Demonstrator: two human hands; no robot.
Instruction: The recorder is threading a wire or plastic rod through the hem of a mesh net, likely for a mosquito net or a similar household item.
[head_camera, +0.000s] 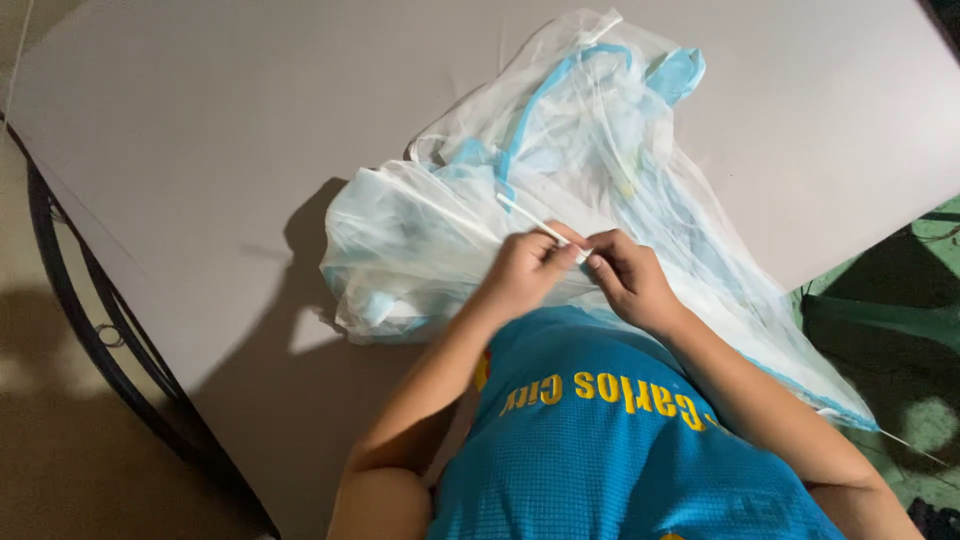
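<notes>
At the centre of the frame, the left hand (520, 275) and the right hand (625, 280) met fingertip to fingertip, each pinching a thin white rod (535, 222) that ran up and left into a heap of sheer white netting (440, 250). The netting, trimmed in light blue, lay bunched on the grey table (200, 130), spreading from centre to the lower right edge.

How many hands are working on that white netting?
2. The left hand and the right hand meet at the near edge of the white netting, pinching a thin white rod. None seem hidden.
</notes>
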